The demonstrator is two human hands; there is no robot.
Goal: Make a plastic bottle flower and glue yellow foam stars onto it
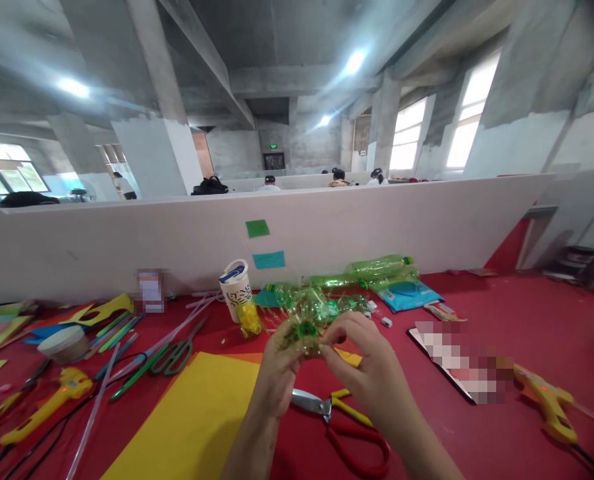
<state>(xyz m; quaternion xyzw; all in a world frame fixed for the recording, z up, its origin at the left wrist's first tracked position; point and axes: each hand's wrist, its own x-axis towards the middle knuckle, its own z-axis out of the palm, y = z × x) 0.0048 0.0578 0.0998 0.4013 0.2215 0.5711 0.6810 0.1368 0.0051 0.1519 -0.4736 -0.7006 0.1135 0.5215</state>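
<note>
A cut piece of clear green plastic bottle (pixel 307 313), its edge sliced into thin curling strips, is held up over the table. My left hand (pixel 278 360) is closed round its left side. The thumb and forefinger of my right hand (pixel 361 350) pinch its lower right edge. Below my hands lie scissors (pixel 321 405) with one yellow and one red handle, blades pointing left. A yellow sheet of paper (pixel 191 413) lies beneath and left of my left forearm. Behind the cut piece are several green plastic bottles (pixel 381 267), partly hidden by it.
A white cup (pixel 231 283) and a small yellow container (pixel 249 320) stand behind my left hand. Yellow glue guns lie left (pixel 51 403) and right (pixel 547 400), with cords. A phone (pixel 444 363) and a blue packet (pixel 409 295) lie right. A white partition (pixel 127 233) borders the red table.
</note>
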